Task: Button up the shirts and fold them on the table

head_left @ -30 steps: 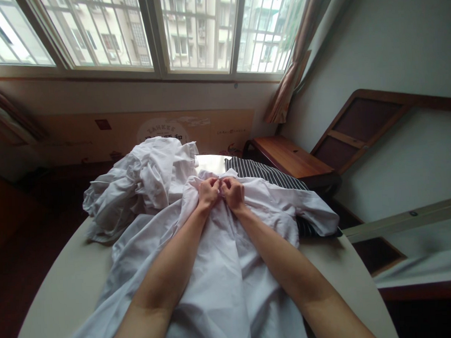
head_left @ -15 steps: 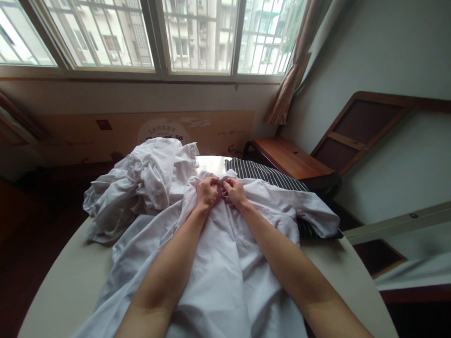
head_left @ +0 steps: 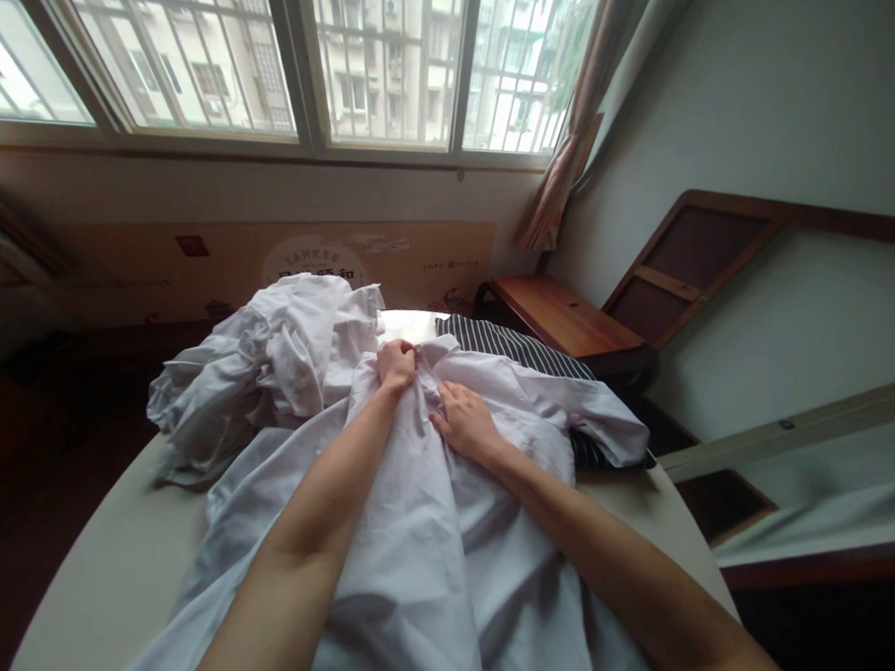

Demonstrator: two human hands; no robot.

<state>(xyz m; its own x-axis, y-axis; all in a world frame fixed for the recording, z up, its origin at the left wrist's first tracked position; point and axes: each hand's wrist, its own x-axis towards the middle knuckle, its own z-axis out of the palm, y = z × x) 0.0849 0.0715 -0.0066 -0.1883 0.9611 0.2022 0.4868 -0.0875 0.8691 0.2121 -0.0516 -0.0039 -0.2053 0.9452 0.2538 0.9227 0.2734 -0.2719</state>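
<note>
A long white garment (head_left: pixel 404 535), likely a coat or shirt, is spread over the table with its collar end away from me and one sleeve (head_left: pixel 606 418) out to the right. Near its collar my left hand (head_left: pixel 397 365) is closed, pinching the garment's fabric. Lower and to the right, my right hand (head_left: pixel 466 420) lies on the front of the garment, palm down with fingers stretched out. Whether there is a button under the left fingers is hidden.
A crumpled heap of white cloth (head_left: pixel 270 353) sits on the round pale table (head_left: pixel 93 559) at the left. Black-and-white striped fabric (head_left: pixel 514 343) lies partly beneath the garment. Beyond the table stand a wooden bench (head_left: pixel 565 315) and a barred window (head_left: pixel 384 71).
My right hand has let go near the collar, moved down and flattened onto the cloth. My left hand stays at the collar, still pinching. The view has shifted slightly.
</note>
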